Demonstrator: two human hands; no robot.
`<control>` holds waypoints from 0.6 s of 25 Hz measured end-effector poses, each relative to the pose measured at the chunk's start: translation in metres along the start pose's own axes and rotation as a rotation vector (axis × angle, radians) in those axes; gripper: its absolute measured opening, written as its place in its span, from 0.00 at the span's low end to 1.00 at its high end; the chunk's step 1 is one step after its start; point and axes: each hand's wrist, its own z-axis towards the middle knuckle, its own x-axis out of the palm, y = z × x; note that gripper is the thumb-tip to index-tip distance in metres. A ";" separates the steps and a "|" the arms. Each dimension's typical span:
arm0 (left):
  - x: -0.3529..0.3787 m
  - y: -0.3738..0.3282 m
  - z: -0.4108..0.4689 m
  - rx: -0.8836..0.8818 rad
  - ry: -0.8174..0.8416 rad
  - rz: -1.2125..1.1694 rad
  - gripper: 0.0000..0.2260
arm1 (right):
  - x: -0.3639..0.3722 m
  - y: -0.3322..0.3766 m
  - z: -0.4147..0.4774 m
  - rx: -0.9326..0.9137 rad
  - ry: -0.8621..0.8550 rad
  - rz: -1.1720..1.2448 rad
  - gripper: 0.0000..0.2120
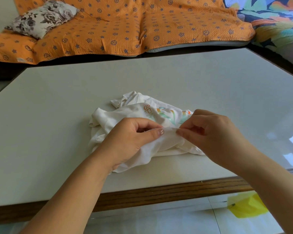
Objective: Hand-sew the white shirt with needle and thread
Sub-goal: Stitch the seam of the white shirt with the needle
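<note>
A crumpled white shirt (134,114) lies on the pale table (57,115), near its front edge and about midway across. The shirt's printed side faces up, showing orange letters and a green-and-orange design (169,115). The left hand (130,141) rests on the near part of the shirt and pinches a raised fold between thumb and forefinger. The right hand (210,132), fingers curled, pinches the same fold just beside it, so that the fingertips of the two hands almost meet. Whether a needle or thread sits between the fingers is too small to tell.

On the floor below the table's wooden rim (159,191) lies a yellow plastic bag (247,206); its contents cannot be made out. Beyond the table, a floral pillow (41,17) rests on an orange patterned sofa cover (108,31).
</note>
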 end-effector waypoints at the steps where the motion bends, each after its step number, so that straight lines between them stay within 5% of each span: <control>1: 0.000 0.001 0.000 0.008 -0.006 0.009 0.03 | 0.001 0.001 -0.001 0.013 0.013 -0.003 0.09; 5: 0.001 -0.001 -0.003 0.024 -0.006 -0.005 0.02 | -0.009 0.010 -0.008 0.112 -0.123 0.374 0.13; 8: 0.001 -0.002 -0.003 0.046 -0.015 -0.014 0.04 | -0.006 0.021 -0.014 0.167 -0.015 0.700 0.13; 15: 0.002 -0.004 -0.004 0.076 -0.002 -0.038 0.06 | 0.008 0.026 -0.017 0.265 0.128 0.388 0.08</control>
